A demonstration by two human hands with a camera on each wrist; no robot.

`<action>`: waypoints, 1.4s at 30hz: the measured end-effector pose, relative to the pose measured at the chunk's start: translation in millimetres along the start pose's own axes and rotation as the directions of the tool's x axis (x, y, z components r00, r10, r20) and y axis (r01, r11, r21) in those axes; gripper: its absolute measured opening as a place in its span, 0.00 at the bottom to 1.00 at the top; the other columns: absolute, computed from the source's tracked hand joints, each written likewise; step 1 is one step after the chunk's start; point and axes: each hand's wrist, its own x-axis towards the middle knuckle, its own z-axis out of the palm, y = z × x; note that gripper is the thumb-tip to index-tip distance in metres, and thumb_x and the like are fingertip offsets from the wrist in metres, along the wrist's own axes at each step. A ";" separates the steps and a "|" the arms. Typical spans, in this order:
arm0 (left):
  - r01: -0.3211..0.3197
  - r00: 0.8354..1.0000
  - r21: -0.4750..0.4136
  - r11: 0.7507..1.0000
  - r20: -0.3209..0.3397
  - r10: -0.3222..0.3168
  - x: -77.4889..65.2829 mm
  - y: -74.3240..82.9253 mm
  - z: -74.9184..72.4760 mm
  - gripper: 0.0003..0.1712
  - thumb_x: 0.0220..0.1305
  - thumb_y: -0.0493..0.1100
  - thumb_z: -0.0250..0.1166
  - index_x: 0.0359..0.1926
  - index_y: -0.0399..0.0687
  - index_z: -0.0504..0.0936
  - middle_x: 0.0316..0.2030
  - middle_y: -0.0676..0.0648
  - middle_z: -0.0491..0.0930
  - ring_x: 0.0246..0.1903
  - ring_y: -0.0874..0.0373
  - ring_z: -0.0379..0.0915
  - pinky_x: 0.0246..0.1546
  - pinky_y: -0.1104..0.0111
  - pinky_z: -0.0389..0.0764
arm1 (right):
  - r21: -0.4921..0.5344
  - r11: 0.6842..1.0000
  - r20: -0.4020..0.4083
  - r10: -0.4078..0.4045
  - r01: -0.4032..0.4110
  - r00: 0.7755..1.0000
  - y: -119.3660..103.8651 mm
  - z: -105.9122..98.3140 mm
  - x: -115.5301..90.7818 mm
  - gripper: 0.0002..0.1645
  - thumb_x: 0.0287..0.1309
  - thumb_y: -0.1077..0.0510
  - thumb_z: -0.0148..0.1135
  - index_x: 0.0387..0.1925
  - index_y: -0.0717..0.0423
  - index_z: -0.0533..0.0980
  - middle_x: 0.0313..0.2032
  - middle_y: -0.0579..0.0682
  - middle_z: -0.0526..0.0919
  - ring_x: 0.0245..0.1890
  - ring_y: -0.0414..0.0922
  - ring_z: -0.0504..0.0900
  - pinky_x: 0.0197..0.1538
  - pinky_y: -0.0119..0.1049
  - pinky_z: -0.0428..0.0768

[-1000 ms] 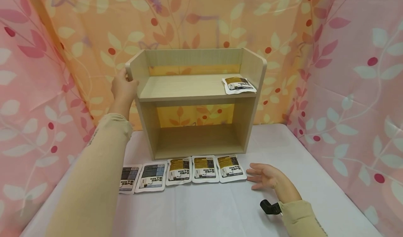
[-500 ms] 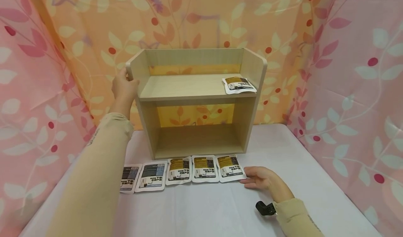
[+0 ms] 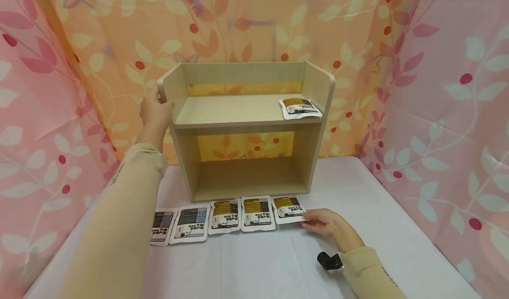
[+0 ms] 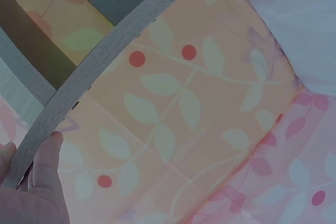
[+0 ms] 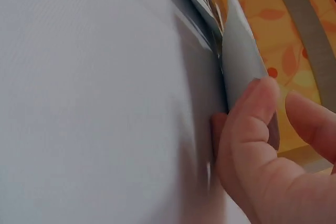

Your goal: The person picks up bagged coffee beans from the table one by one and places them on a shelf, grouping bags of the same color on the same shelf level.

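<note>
My left hand (image 3: 155, 111) grips the upper edge of the left side panel of a light wooden shelf (image 3: 248, 124). In the left wrist view, its thumb and fingers (image 4: 47, 166) lie on either side of that panel's edge. My right hand (image 3: 326, 225) pinches the lower right corner of the rightmost gold-and-white packet (image 3: 288, 208), whose near edge is lifted off the table. From the right wrist, the pale underside of this packet (image 5: 239, 51) shows, with fingers (image 5: 252, 124) beneath it. One similar packet (image 3: 300, 108) lies on the upper board's right end.
To the left of the held packet lie a gold packet (image 3: 256, 214), another gold packet (image 3: 225, 216), a blue-grey packet (image 3: 190, 224) and a second blue-grey packet (image 3: 163, 226) partly hidden by my left sleeve. White cloth (image 3: 254, 263) covers the table. Floral curtains (image 3: 445, 126) surround it.
My right hand has moved left to the rightmost packet, taken hold of its corner and raised its near edge. The left hand keeps its place on the shelf.
</note>
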 end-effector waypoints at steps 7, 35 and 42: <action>0.007 1.000 0.001 1.000 0.009 -0.007 -1.1 0.4 0.3 0.28 0.68 0.36 0.54 0.68 0.47 0.68 0.64 0.39 0.71 0.64 0.45 0.64 0.63 0.55 0.64 | -0.027 1.000 0.042 -0.005 0.006 0.999 4.2 3.7 5.9 0.21 0.65 0.74 0.44 0.59 0.74 0.58 0.29 0.51 0.82 0.27 0.41 0.81 0.33 0.26 0.78; 0.002 1.000 0.032 0.999 0.008 -0.002 0.8 1.4 -0.6 0.27 0.67 0.36 0.53 0.67 0.47 0.67 0.63 0.38 0.71 0.64 0.43 0.63 0.64 0.54 0.63 | 0.089 0.992 0.093 -0.095 0.086 0.991 -10.3 12.7 -11.3 0.35 0.68 0.73 0.42 0.70 0.76 0.42 0.34 0.57 0.83 0.34 0.49 0.85 0.45 0.39 0.82; 0.011 1.000 0.032 0.999 0.010 -0.011 -0.4 0.5 -1.5 0.28 0.66 0.36 0.53 0.67 0.47 0.67 0.63 0.39 0.71 0.64 0.43 0.62 0.64 0.54 0.63 | 0.077 0.991 0.128 -0.123 0.114 0.984 -14.1 15.8 -14.9 0.34 0.69 0.73 0.42 0.70 0.78 0.41 0.35 0.58 0.82 0.35 0.49 0.85 0.45 0.39 0.82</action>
